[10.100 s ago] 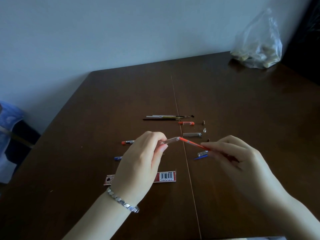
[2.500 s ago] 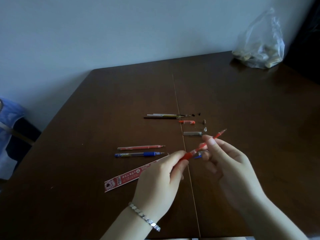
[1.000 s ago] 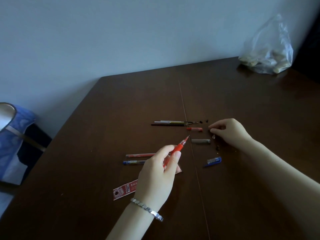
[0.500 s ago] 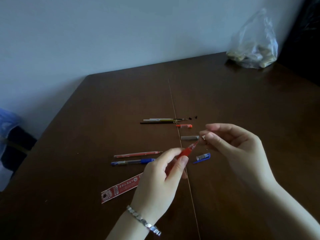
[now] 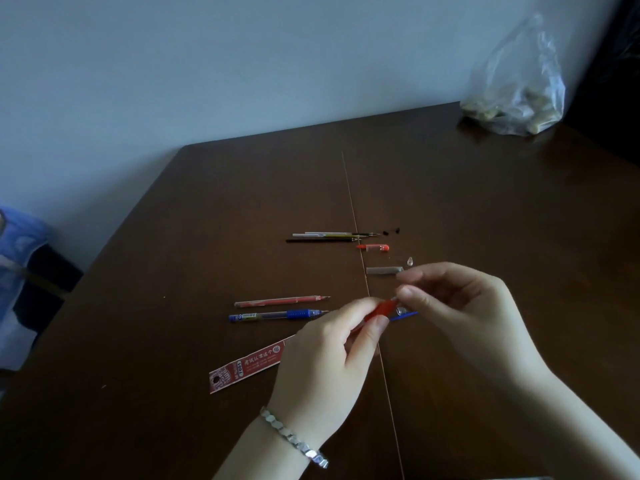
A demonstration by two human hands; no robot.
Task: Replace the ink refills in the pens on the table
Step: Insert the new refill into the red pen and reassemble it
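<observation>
Near the middle of the frame, the left hand (image 5: 329, 358) is curled around a red pen (image 5: 381, 310), pinching its red grip between thumb and fingers. The pen points up and to the right. The right hand (image 5: 464, 306) comes in from the lower right. Its thumb and first finger are pinched together at the pen's tip end, on something too small to make out. The other fingers are loosely bent.

On the dark counter (image 5: 485, 209), left of the hands, lie a second red pen (image 5: 282, 301) and a blue pen (image 5: 277, 315). A red paper packet (image 5: 247, 367) lies below them. Thin refills (image 5: 329, 237), a red cap (image 5: 374, 247) and a grey cap (image 5: 384, 270) lie above the hands. A blue cap (image 5: 403, 315) peeks out between the hands.
</observation>
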